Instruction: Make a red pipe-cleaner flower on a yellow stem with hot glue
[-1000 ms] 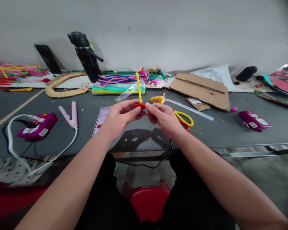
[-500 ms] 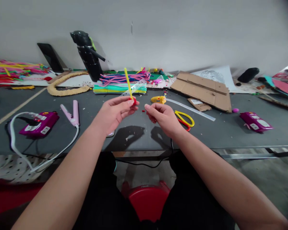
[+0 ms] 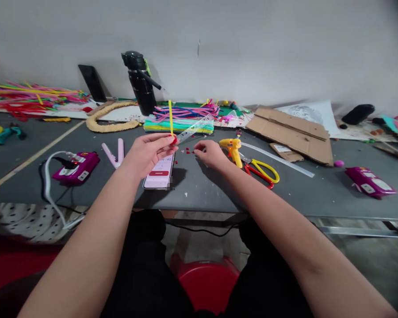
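My left hand point(image 3: 149, 152) is closed, pinching a small red piece point(image 3: 173, 140) from which a yellow pipe cleaner point(image 3: 170, 117) stands upright. It hovers over a phone point(image 3: 157, 174) with a lit screen. My right hand point(image 3: 210, 153) is low at the table, thumb and fingertips pressed together beside several tiny red bits point(image 3: 187, 152). One red bit lies right at those fingertips; whether it is gripped I cannot make out. Just right of that hand are a yellow glue gun point(image 3: 232, 148) and scissors point(image 3: 267, 171) with red and yellow handles.
Behind my hands lie a clear ruler point(image 3: 195, 128) and bundled pipe cleaners point(image 3: 179, 126). A black bottle point(image 3: 141, 84) stands at the back. Purple power strips point(image 3: 79, 168) sit on both sides, a pink hair straightener point(image 3: 114, 153) at left, cardboard point(image 3: 292, 134) at right.
My right hand has gone from the air down to the red bits on the table. My left hand, still holding the red piece, has moved slightly left. The view has shifted, uncovering the phone.
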A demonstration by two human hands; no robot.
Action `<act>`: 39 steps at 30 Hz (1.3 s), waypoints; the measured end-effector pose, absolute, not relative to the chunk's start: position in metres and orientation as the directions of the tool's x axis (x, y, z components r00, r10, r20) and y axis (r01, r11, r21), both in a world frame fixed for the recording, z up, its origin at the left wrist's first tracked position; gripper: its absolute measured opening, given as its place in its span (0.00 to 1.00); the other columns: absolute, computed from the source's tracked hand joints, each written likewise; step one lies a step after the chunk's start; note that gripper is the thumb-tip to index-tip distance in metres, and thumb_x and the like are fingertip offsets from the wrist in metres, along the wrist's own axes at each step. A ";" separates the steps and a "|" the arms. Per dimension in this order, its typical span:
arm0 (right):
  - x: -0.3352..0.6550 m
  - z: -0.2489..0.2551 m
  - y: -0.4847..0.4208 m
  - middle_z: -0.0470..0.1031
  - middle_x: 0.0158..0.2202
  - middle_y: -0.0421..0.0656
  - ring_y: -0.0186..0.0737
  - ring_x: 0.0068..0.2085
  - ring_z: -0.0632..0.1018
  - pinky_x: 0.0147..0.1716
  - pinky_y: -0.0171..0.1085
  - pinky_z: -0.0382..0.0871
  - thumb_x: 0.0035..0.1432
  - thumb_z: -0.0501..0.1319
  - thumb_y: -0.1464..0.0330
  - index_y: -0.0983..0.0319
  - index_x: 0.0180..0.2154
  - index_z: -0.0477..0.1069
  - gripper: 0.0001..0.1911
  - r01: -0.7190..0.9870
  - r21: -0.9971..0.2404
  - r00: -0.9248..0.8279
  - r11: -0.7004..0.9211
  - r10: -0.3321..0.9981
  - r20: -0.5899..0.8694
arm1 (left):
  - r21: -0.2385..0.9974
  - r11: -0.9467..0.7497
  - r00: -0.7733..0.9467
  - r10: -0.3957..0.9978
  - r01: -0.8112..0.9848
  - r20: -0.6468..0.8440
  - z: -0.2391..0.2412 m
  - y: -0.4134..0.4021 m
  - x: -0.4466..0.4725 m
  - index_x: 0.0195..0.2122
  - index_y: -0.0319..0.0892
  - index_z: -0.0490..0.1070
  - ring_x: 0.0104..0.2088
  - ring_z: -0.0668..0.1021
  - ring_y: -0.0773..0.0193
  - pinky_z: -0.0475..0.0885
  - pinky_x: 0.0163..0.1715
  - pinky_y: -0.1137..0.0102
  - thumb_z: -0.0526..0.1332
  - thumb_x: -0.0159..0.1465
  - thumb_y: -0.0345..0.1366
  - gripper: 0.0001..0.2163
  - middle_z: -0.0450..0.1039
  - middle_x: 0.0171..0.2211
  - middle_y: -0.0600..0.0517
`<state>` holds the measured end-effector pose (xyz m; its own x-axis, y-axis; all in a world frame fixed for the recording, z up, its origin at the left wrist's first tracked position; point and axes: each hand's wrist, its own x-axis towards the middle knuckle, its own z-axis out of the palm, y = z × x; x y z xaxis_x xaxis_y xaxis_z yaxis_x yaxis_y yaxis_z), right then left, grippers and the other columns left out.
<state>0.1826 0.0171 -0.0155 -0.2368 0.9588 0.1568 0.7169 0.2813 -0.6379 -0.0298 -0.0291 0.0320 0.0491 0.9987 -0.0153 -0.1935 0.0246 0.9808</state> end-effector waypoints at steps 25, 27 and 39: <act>0.225 0.001 -0.061 0.80 0.30 0.43 0.39 0.32 0.77 0.36 0.38 0.67 0.60 0.63 0.76 0.62 0.35 0.78 0.06 0.640 -0.675 -0.389 0.367 0.912 0.128 | 0.982 -0.026 0.087 0.995 -0.186 0.043 0.028 -0.028 -0.013 0.38 0.39 0.82 0.38 0.83 0.60 0.79 0.45 0.65 0.75 0.55 0.40 0.13 0.83 0.40 0.43; 0.228 0.006 -0.070 0.78 0.28 0.43 0.38 0.30 0.76 0.34 0.37 0.67 0.62 0.62 0.74 0.62 0.33 0.77 0.06 0.628 -0.691 -0.375 0.357 0.917 0.132 | 0.983 -0.030 0.084 0.995 -0.179 0.045 0.028 -0.029 -0.007 0.38 0.39 0.82 0.37 0.83 0.60 0.79 0.46 0.64 0.75 0.55 0.40 0.13 0.83 0.40 0.43; 0.214 0.018 -0.075 0.76 0.28 0.40 0.35 0.29 0.75 0.32 0.36 0.72 0.59 0.67 0.62 0.63 0.36 0.76 0.10 0.074 -0.971 -0.195 0.229 0.958 0.211 | 0.971 -0.052 0.226 0.968 -0.233 0.106 0.030 -0.048 0.037 0.43 0.40 0.81 0.42 0.84 0.55 0.78 0.51 0.56 0.75 0.55 0.42 0.17 0.82 0.44 0.44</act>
<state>0.2142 -0.0751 0.0176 -0.1954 0.9577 0.2111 0.0741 0.2290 -0.9706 0.0370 -0.0485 0.0297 0.2257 0.9684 0.1063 -0.2325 -0.0525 0.9712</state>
